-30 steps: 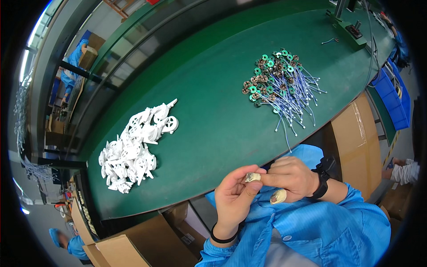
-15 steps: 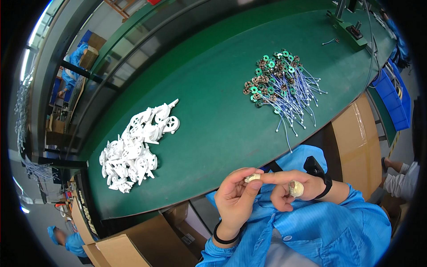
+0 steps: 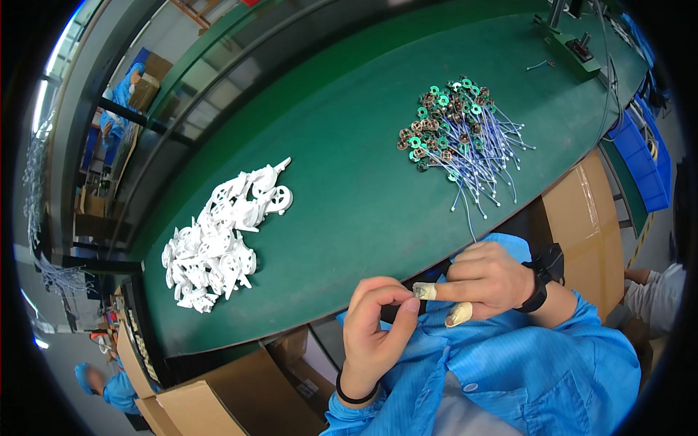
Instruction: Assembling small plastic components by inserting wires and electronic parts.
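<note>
My left hand (image 3: 374,327) is closed in a pinch, thumb and index finger meeting at the tip of my right index finger. A pale yellow finger wrap (image 3: 424,291), like tape, covers that fingertip, and the pinch sits at its end. My right hand (image 3: 486,280) holds nothing; its index finger points left, its thumb stands apart, and the other fingers are bent. On the thumb is a second yellowish wrap (image 3: 459,315). Both hands hover just off the front edge of the green table (image 3: 342,218), above my lap.
A heap of white plastic parts (image 3: 222,236) lies on the table's left. Round green-and-brown parts with blue-white wires (image 3: 465,138) are piled at the right. Cardboard boxes (image 3: 582,225) stand by the front edge. A blue bin (image 3: 643,156) and a green fixture (image 3: 574,54) are farther right.
My right hand has turned so its back shows, and its bent fingers have moved up beside the index finger. My left hand has shifted slightly left, its pinch now at the wrap's end.
</note>
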`<action>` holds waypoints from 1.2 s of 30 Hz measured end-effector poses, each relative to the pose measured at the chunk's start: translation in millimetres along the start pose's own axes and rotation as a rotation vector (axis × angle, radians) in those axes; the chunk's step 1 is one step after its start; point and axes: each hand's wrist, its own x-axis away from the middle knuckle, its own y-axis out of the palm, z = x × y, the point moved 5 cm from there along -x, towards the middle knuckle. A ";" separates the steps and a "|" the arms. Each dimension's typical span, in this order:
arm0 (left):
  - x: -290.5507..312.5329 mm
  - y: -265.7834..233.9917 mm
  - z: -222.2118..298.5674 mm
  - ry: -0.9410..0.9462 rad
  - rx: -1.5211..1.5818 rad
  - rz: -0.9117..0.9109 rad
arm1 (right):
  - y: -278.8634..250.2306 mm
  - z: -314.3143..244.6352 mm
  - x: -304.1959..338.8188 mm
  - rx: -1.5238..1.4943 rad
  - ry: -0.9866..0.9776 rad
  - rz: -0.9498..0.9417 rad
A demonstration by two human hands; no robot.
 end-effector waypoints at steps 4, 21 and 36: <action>-1.2 -0.9 -6.2 0.007 -0.008 -0.073 | -4.7 -4.2 -3.9 0.088 -0.042 -0.026; -1.0 5.7 -20.7 0.369 0.030 0.044 | 12.8 -2.3 12.7 -0.951 0.291 -0.029; -6.1 7.5 -24.0 -0.086 0.297 -0.042 | 3.9 0.7 9.8 -0.408 0.223 0.024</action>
